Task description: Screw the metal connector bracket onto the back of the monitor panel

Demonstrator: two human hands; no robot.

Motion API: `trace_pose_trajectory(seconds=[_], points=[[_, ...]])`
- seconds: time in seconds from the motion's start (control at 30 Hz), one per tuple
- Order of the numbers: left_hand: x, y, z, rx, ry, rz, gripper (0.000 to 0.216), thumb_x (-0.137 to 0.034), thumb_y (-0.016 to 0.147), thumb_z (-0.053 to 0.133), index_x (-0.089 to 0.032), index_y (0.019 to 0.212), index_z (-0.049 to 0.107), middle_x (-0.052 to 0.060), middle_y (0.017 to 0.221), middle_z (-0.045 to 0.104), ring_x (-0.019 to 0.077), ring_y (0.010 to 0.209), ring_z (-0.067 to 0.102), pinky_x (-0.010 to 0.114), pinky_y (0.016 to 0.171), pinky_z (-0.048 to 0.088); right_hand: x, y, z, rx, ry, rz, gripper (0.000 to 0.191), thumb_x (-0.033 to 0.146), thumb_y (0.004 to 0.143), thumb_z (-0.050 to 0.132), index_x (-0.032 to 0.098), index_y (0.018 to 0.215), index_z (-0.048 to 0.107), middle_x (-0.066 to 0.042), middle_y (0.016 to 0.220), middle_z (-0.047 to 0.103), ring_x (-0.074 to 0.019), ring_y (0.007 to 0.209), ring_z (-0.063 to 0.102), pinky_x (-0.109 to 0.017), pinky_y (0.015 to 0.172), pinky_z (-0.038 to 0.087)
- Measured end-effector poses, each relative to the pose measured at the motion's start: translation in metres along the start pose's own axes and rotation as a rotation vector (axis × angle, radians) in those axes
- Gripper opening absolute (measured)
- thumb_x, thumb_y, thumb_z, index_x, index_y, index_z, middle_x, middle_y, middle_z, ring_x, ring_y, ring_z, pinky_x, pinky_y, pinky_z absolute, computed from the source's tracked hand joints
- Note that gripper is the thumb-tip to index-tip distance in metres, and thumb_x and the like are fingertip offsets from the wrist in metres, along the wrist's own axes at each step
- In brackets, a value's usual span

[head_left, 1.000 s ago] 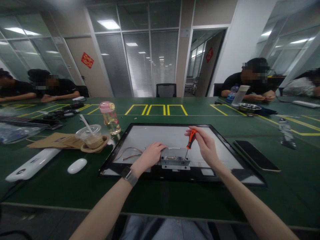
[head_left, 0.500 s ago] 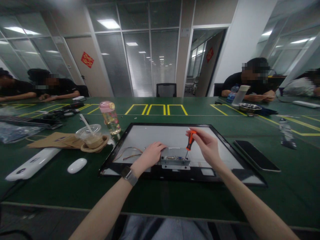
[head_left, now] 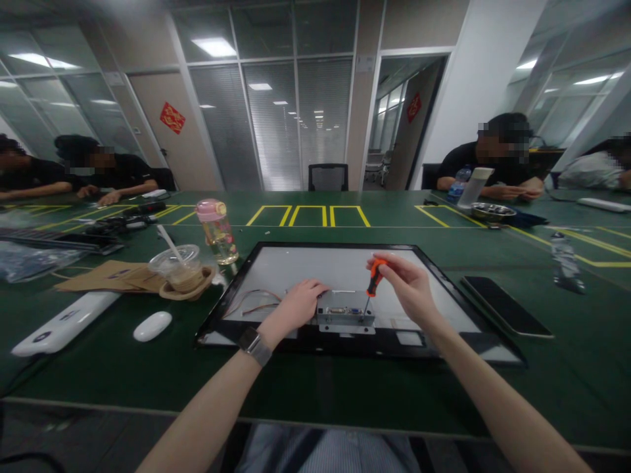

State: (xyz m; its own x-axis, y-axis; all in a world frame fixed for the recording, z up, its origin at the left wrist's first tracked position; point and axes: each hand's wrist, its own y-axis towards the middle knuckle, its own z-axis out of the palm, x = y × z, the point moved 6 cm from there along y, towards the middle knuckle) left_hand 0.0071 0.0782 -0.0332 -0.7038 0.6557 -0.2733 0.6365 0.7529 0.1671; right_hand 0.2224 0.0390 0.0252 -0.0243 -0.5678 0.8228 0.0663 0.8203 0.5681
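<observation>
An orange and black screwdriver is pinched by its handle in my right hand. Its shaft slants down to the right part of a metal bracket, which carries a blue video port and other connectors. Exactly where the tip rests is too small to tell. My left hand grips the bracket's left side, fingers curled over its back edge. Under both hands lies a flat display panel with a black frame and a pale back. Thin wires run across the panel left of the bracket.
Left of the panel are a white mouse, a white power strip, an iced drink cup and a pink-lidded bottle. To its right lies a black phone. Several people sit across the green table.
Both of my hands, the screwdriver and the bracket look almost unmoved. A person at the far left has shifted a hand on the table.
</observation>
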Motion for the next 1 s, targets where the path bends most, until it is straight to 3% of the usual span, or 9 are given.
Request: trace_pose_trajectory(seconds=[0.1,0.17,0.3,0.37,0.47,0.63,0.7,0.83,1.0], points=[[-0.001,0.000,-0.001,0.000,0.000,0.001,0.046,-0.004,0.092,0.035,-0.017,0.129,0.060,0.010,0.126,0.062,0.0203,0.119,0.057,0.033,0.106,0.043,0.003,0.002,-0.004,-0.068,-0.044,-0.027,0.012,0.034,0.075,0.079,0.028,0.085,0.075,-0.002,0.084,0.068,-0.0203,0.080,0.066,-0.038,0.074,0.058],[-0.001,0.000,-0.001,-0.002,0.005,0.006,0.046,-0.004,0.092,0.035,-0.017,0.129,0.060,0.010,0.125,0.063,0.0204,0.118,0.057,0.034,0.106,0.043,0.005,0.003,-0.005,-0.075,-0.059,-0.042,0.010,0.035,0.075,0.079,0.028,0.081,0.074,-0.002,0.083,0.065,-0.0203,0.081,0.065,-0.036,0.072,0.057],[0.001,0.000,0.000,-0.001,0.006,0.002,0.047,-0.003,0.091,0.036,-0.018,0.129,0.060,0.009,0.127,0.062,0.0203,0.118,0.056,0.034,0.107,0.043,0.006,0.003,-0.002,0.013,-0.009,-0.043,0.022,0.042,0.093,0.059,0.029,0.097,0.076,-0.006,0.109,0.071,-0.0253,0.110,0.066,-0.045,0.096,0.053],[0.001,0.000,0.001,-0.003,0.002,0.000,0.047,-0.004,0.091,0.036,-0.018,0.129,0.060,0.009,0.127,0.062,0.0204,0.118,0.056,0.034,0.107,0.043,0.004,0.002,0.003,0.078,0.037,-0.005,0.027,0.042,0.096,0.055,0.029,0.109,0.074,-0.006,0.115,0.072,-0.0257,0.110,0.067,-0.049,0.102,0.050],[0.000,0.000,0.001,0.000,0.012,0.006,0.047,-0.004,0.092,0.035,-0.018,0.129,0.060,0.009,0.126,0.063,0.0205,0.118,0.056,0.034,0.107,0.043,-0.001,0.001,0.004,0.083,0.040,0.044,0.028,0.041,0.092,0.061,0.028,0.115,0.072,-0.007,0.107,0.075,-0.0246,0.097,0.071,-0.049,0.093,0.054],[0.001,0.001,0.002,0.012,0.025,-0.003,0.047,-0.004,0.091,0.037,-0.018,0.130,0.059,0.010,0.127,0.062,0.0211,0.120,0.056,0.035,0.107,0.043,-0.002,0.002,-0.003,-0.036,-0.046,0.006,0.018,0.036,0.075,0.080,0.026,0.089,0.076,-0.002,0.083,0.068,-0.0196,0.077,0.066,-0.038,0.074,0.057],[0.001,0.001,0.003,0.009,0.019,-0.004,0.047,-0.004,0.091,0.037,-0.018,0.130,0.059,0.010,0.127,0.062,0.0212,0.120,0.056,0.035,0.107,0.043,0.000,0.002,-0.004,-0.042,-0.071,-0.018,0.014,0.036,0.075,0.079,0.027,0.084,0.075,-0.001,0.081,0.064,-0.0183,0.072,0.062,-0.036,0.069,0.056],[0.002,0.001,0.003,0.005,0.014,-0.005,0.046,-0.004,0.092,0.037,-0.017,0.129,0.060,0.010,0.127,0.063,0.0211,0.120,0.056,0.033,0.108,0.042,0.003,0.003,-0.003,-0.005,-0.034,-0.043,0.019,0.041,0.088,0.063,0.028,0.093,0.076,-0.006,0.098,0.065,-0.0221,0.090,0.065,-0.040,0.083,0.055],[0.001,0.000,0.001,-0.009,-0.001,0.000,0.046,-0.005,0.092,0.036,-0.018,0.129,0.060,0.009,0.127,0.062,0.0205,0.119,0.056,0.033,0.108,0.042,-0.003,0.003,-0.002,0.058,0.036,0.003,0.024,0.038,0.092,0.059,0.029,0.108,0.074,-0.006,0.114,0.069,-0.0248,0.109,0.065,-0.046,0.101,0.049]])
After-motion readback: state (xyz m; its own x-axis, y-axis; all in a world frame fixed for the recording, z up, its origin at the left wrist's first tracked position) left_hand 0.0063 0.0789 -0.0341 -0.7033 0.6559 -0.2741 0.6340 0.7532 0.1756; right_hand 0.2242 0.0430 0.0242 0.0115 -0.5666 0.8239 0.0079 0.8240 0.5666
